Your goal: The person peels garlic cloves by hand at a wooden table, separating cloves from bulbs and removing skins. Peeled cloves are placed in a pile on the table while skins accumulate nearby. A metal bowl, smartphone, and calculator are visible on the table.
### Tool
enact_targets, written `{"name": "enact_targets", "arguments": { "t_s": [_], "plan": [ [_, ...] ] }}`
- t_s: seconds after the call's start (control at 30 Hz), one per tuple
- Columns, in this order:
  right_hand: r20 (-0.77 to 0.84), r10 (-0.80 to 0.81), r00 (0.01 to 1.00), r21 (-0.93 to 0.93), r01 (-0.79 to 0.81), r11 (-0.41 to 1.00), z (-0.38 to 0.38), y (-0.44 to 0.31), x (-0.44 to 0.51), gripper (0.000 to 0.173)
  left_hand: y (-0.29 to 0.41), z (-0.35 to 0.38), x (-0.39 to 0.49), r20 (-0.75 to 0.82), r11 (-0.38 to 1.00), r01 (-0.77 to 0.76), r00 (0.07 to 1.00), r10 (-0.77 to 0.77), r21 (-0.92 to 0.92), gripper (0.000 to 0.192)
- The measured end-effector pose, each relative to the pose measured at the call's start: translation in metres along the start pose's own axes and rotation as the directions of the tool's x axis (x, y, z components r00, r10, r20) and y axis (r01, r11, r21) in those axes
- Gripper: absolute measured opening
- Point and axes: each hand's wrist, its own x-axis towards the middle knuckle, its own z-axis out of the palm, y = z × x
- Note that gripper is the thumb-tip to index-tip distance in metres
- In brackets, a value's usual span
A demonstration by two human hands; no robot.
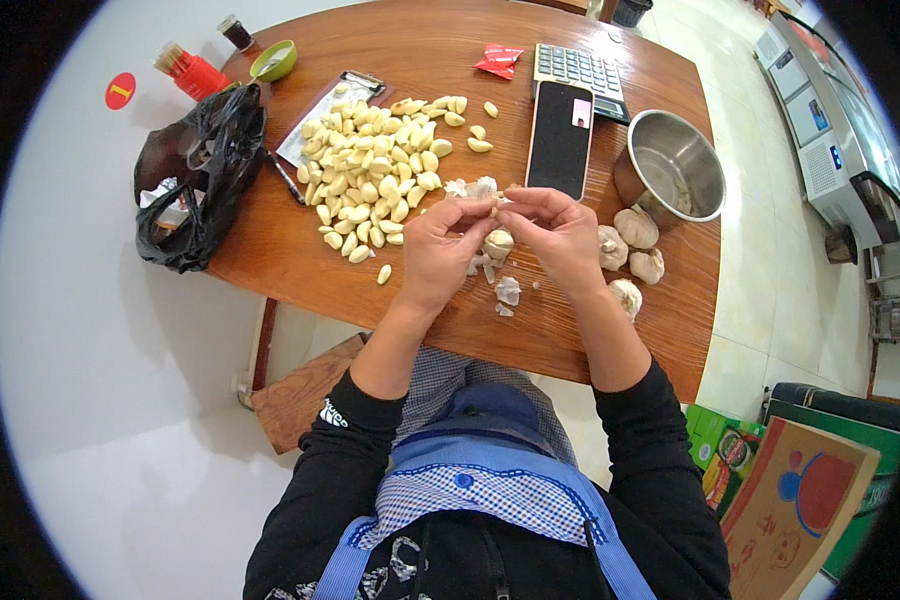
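Observation:
My left hand [446,244] and my right hand [559,236] meet fingertip to fingertip over the wooden table [555,337]. Between them they pinch a small garlic clove [497,208], mostly hidden by the fingers. Just below the fingertips sits a partly broken garlic bulb [499,244]. Papery garlic skins [508,291] lie scattered around it, with more behind the hands. Left of my left hand spreads a large heap of peeled garlic cloves [375,165]. Several whole garlic bulbs [636,227] rest beside my right wrist.
A steel pot [675,169], a phone [561,139] and a calculator [581,67] stand on the right. Red packets [499,60] lie at the back. On the left are a clipboard [322,116], a pen [285,178], a black plastic bag [202,180], a green bowl [276,61] and a red toothpick holder [199,76].

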Motion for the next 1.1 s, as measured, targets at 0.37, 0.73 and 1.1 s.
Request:
{"name": "enact_targets", "arguments": {
  "t_s": [0.37, 0.73, 1.1],
  "plan": [
    [0.024, 0.093, 0.995, 0.058, -0.094, 0.994, -0.002, -0.002, 0.000, 0.026, 0.002, 0.000, -0.001, -0.030, 0.983, -0.110, 0.993, 0.116, 0.144, 0.017],
    [0.027, 0.167, 0.986, -0.014, -0.167, 0.986, -0.004, -0.002, 0.001, 0.021, 0.008, -0.004, -0.003, 0.079, 0.901, -0.258, 0.966, 0.246, 0.348, 0.016],
    [-0.096, 0.080, 0.992, -0.021, -0.082, 0.996, 0.001, -0.002, 0.000, 0.021, 0.008, -0.004, 0.000, -0.039, 0.996, 0.069, 0.997, -0.071, -0.064, 0.009]
  ]
}}
